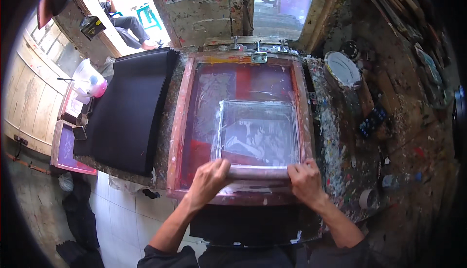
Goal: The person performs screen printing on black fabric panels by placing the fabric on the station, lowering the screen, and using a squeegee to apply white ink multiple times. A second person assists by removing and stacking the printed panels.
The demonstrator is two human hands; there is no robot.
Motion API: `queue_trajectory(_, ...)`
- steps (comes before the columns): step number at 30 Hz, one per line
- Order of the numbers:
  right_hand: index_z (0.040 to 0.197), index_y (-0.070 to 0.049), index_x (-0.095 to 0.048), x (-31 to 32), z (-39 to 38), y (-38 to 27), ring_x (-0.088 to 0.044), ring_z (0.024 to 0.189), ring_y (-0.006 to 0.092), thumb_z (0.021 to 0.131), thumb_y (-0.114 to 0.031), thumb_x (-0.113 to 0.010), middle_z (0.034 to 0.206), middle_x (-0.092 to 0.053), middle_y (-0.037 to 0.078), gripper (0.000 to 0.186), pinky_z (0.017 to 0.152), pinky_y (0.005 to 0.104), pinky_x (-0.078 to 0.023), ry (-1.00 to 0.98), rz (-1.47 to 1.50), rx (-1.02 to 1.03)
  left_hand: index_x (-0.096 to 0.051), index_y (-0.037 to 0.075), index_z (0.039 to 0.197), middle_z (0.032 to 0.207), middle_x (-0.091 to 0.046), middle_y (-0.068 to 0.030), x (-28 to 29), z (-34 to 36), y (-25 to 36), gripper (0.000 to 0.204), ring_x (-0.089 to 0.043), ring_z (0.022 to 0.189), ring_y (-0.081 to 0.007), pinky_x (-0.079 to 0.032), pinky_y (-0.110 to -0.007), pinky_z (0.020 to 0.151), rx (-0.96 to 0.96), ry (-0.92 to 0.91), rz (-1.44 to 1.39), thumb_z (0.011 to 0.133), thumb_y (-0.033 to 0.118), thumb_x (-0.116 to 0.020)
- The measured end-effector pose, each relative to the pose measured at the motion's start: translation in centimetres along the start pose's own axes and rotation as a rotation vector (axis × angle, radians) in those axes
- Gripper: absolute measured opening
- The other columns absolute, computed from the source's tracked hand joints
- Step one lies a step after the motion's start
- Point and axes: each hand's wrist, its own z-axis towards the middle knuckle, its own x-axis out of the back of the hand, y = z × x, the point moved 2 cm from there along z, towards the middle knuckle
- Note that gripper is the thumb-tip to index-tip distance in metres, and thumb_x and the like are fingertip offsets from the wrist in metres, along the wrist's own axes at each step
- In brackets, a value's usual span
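A wooden-framed printing screen (177, 122) lies flat in front of me, hinged at its far edge by a metal clamp (259, 54). Across its near part rests a squeegee (258, 172), gripped at both ends. My left hand (209, 178) is closed round its left end, and my right hand (305, 178) round its right end. White ink (243, 144) smears the mesh beyond the squeegee, around a pale design. The squeegee's lower edge is hidden from me. Black fabric (243, 221) shows below the screen's near edge.
To the left lies a stack of black sheets (129, 107), beside a white-and-pink tub (90, 79). On the paint-spattered right side are a round lid (343, 68), a dark phone-like device (373, 121), a tape roll (368, 199) and a clear bottle (396, 180). A person (129, 27) sits beyond the doorway.
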Motion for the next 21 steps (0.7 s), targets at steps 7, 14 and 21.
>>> queue_trajectory(7, 0.097, -0.004, -0.065, 1.5, -4.6, -3.5, -0.067, 0.084, 0.0264, 0.080, -0.014, -0.073, 0.087, -0.067, 0.010, 0.022, 0.098, 0.0487, -0.043, -0.012, -0.112, -0.052, -0.055, 0.003, 0.117, 0.106, -0.062, -0.0162, 1.4, -7.5, 3.9, 0.061, -0.061, 0.102, -0.0381, -0.051, -0.047, 0.094, 0.067, 0.202, -0.139, 0.069, 0.016, -0.091)
queue_trajectory(14, 0.111, -0.007, -0.064, -0.3, -3.6, -10.1, -0.058, 0.106, 0.0286, 0.081, -0.049, -0.079, 0.110, -0.061, 0.009, 0.053, 0.106, 0.0586, -0.032, 0.195, -0.014, -0.274, -0.071, 0.010, 0.097, 0.096, -0.069, -0.0033, 1.8, -12.1, -0.7, 0.047, -0.062, 0.110, -0.0263, -0.031, -0.055, 0.119, 0.032, 0.099, 0.340, 0.072, 0.045, -0.089)
queue_trajectory(21, 0.098, -0.007, -0.068, 14.0, 6.3, -7.2, -0.061, 0.081, 0.0245, 0.087, -0.068, -0.066, 0.086, -0.063, 0.007, 0.062, 0.094, 0.0516, -0.037, 0.563, -0.251, -0.111, -0.071, 0.008, 0.095, 0.091, -0.070, -0.0039, 16.1, -2.5, 4.6, 0.052, -0.064, 0.105, -0.0276, -0.030, -0.056, 0.119, 0.017, 0.470, 0.400, 0.077, 0.056, -0.083)
